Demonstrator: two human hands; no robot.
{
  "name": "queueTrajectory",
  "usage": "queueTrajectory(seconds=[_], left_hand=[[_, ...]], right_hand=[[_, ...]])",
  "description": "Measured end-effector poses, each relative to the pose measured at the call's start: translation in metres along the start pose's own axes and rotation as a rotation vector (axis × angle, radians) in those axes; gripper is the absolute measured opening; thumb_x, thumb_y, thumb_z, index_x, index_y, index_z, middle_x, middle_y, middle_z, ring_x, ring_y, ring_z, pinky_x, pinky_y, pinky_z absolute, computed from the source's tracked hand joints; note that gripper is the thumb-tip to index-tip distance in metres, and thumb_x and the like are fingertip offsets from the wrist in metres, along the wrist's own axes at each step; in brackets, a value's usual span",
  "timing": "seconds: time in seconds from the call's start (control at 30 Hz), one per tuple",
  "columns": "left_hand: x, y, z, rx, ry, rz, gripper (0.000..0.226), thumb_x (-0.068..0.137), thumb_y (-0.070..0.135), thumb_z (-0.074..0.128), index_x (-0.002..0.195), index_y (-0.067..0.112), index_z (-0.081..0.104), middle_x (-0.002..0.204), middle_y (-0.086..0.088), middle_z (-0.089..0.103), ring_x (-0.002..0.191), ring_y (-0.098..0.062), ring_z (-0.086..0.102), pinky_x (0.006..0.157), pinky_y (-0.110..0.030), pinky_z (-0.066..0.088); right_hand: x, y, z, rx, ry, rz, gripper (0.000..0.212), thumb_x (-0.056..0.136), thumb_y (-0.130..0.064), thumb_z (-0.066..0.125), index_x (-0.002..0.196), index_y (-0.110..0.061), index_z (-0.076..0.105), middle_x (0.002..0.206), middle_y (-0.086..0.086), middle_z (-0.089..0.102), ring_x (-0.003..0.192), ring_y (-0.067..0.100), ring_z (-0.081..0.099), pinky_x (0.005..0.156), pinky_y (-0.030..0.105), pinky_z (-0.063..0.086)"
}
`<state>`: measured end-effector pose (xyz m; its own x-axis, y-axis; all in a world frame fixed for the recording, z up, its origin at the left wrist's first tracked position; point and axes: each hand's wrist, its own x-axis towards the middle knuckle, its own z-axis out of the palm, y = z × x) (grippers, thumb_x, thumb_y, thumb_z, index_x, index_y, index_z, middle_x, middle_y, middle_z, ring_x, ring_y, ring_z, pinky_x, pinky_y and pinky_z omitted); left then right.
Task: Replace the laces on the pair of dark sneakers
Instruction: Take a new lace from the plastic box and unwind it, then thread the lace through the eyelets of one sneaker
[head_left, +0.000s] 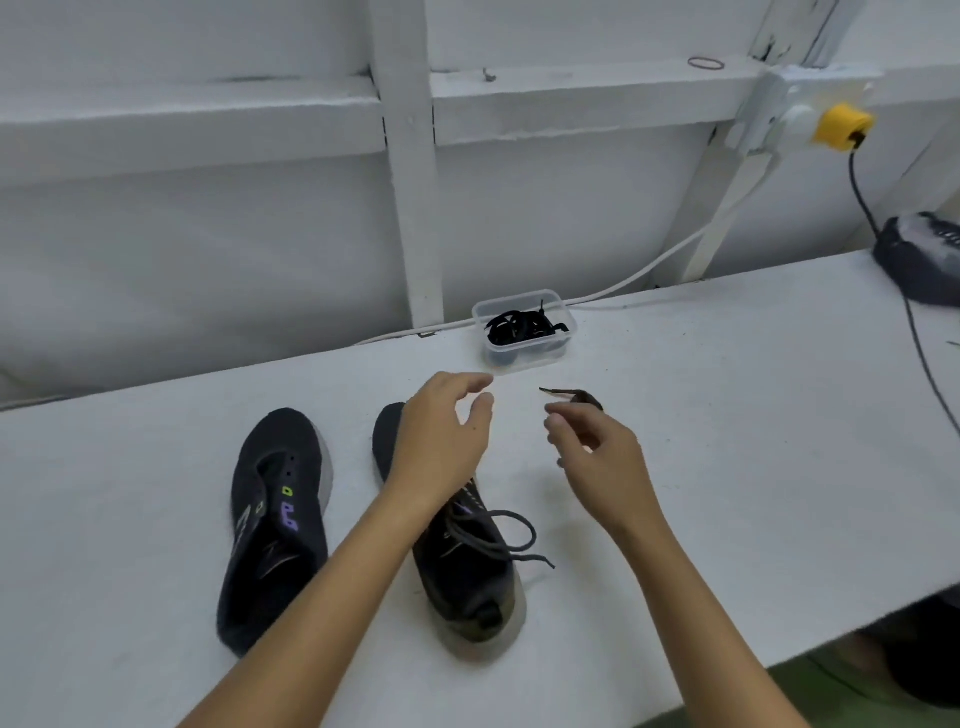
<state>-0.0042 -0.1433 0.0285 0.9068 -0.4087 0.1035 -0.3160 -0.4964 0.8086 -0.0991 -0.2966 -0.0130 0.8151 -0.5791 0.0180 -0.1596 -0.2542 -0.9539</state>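
Clear box (524, 332): at 12 o'clock on worktop (727, 415), holds black laces (522, 328).
Left grip (447, 441): spread, holds nothing.
Right grip (597, 447): pinches brown lace (571, 396).

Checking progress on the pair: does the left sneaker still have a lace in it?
No: the left sneaker shows bare eyelets and an open tongue, while the right sneaker still carries its lace.

Light: we see even, diffuse brightness over the white table (701, 415) and wall (208, 234); no glare.
Shadows: soft and faint, just below the right hand (597, 457) fingers and beside the sneakers (275, 519).
Blur: we note softness at both hands' fingertips.
Distortion: wide-angle bending of the wall beams (208, 119) well above the fingers.
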Motion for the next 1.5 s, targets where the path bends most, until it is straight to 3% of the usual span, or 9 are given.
queueTrajectory(seconds=[0.1, 0.23, 0.3, 0.5, 0.67, 0.9, 1.13, 1.3, 1.5], left_hand=[[-0.042, -0.016, -0.017, -0.091, 0.146, -0.071, 0.028, 0.100, 0.025, 0.056, 0.128, 0.029, 0.062, 0.121, 0.019, 0.053, 0.100, 0.011, 0.053, 0.095, -0.011, 0.040], [-0.090, -0.044, -0.017, -0.167, 0.203, -0.239, 0.037, 0.101, 0.027, 0.055, 0.138, 0.025, 0.054, 0.136, 0.015, 0.046, 0.128, -0.001, 0.046, 0.112, -0.028, 0.037], [-0.105, -0.058, -0.014, -0.187, 0.157, -0.337, 0.045, 0.101, 0.030, 0.053, 0.145, 0.023, 0.048, 0.146, 0.011, 0.044, 0.136, -0.004, 0.041, 0.117, -0.034, 0.034], [-0.112, -0.074, -0.004, -0.294, 0.033, -0.463, 0.044, 0.104, 0.035, 0.045, 0.148, 0.029, 0.047, 0.146, 0.016, 0.050, 0.125, 0.006, 0.042, 0.101, -0.014, 0.028], [-0.092, -0.077, -0.006, -0.342, 0.068, -0.517, 0.047, 0.107, 0.035, 0.038, 0.153, 0.027, 0.041, 0.154, 0.012, 0.043, 0.141, -0.007, 0.038, 0.109, -0.018, 0.025], [-0.058, -0.076, -0.010, -0.401, 0.110, -0.549, 0.045, 0.108, 0.033, 0.036, 0.151, 0.025, 0.042, 0.154, 0.007, 0.044, 0.142, -0.012, 0.039, 0.116, -0.026, 0.028], [-0.047, -0.078, -0.018, -0.321, 0.070, -0.496, 0.040, 0.105, 0.033, 0.043, 0.144, 0.028, 0.051, 0.146, 0.009, 0.053, 0.126, -0.005, 0.049, 0.102, -0.020, 0.034], [-0.026, -0.058, -0.038, -0.072, 0.180, -0.298, 0.015, 0.098, 0.031, 0.057, 0.103, 0.035, 0.070, 0.111, 0.014, 0.063, 0.099, 0.000, 0.060, 0.088, -0.022, 0.046], [0.002, -0.039, -0.049, 0.222, -0.119, -0.246, 0.012, 0.082, 0.043, 0.076, 0.084, 0.032, 0.078, 0.085, 0.015, 0.073, 0.084, -0.004, 0.066, 0.077, -0.027, 0.054]], right_hand=[[-0.026, 0.007, 0.014, 0.105, -0.121, 0.089, 0.016, 0.099, -0.032, 0.062, 0.105, -0.043, 0.072, 0.107, -0.020, 0.073, 0.105, 0.006, 0.069, 0.087, 0.031, 0.057], [-0.046, 0.017, 0.029, 0.125, -0.244, 0.194, 0.018, 0.099, -0.031, 0.062, 0.108, -0.043, 0.073, 0.108, -0.023, 0.073, 0.103, 0.004, 0.070, 0.086, 0.030, 0.059], [-0.050, 0.016, 0.034, 0.115, -0.295, 0.235, 0.019, 0.099, -0.030, 0.063, 0.108, -0.044, 0.072, 0.105, -0.026, 0.074, 0.098, -0.001, 0.070, 0.075, 0.021, 0.058], [-0.056, 0.014, 0.048, 0.131, -0.339, 0.238, 0.025, 0.097, -0.021, 0.064, 0.110, -0.037, 0.078, 0.106, -0.020, 0.076, 0.102, -0.005, 0.069, 0.077, 0.008, 0.052], [-0.049, 0.009, 0.066, 0.185, -0.329, 0.253, 0.027, 0.099, -0.021, 0.062, 0.106, -0.042, 0.077, 0.107, -0.017, 0.076, 0.103, -0.001, 0.070, 0.083, 0.017, 0.056], [-0.025, 0.002, 0.086, 0.200, -0.302, 0.233, 0.027, 0.099, -0.025, 0.061, 0.100, -0.046, 0.076, 0.105, -0.018, 0.077, 0.100, 0.000, 0.071, 0.086, 0.024, 0.057], [-0.011, 0.012, 0.085, 0.175, -0.306, 0.230, 0.022, 0.097, -0.025, 0.064, 0.113, -0.035, 0.076, 0.102, -0.014, 0.077, 0.097, 0.004, 0.072, 0.092, 0.038, 0.060], [-0.004, 0.008, 0.080, 0.139, -0.347, 0.203, 0.018, 0.097, -0.032, 0.065, 0.109, -0.041, 0.075, 0.111, -0.008, 0.075, 0.099, 0.006, 0.071, 0.089, 0.037, 0.061], [-0.005, 0.001, 0.075, 0.100, -0.467, 0.114, 0.021, 0.094, -0.035, 0.068, 0.108, -0.051, 0.074, 0.122, -0.019, 0.068, 0.110, -0.003, 0.064, 0.095, 0.024, 0.053]])
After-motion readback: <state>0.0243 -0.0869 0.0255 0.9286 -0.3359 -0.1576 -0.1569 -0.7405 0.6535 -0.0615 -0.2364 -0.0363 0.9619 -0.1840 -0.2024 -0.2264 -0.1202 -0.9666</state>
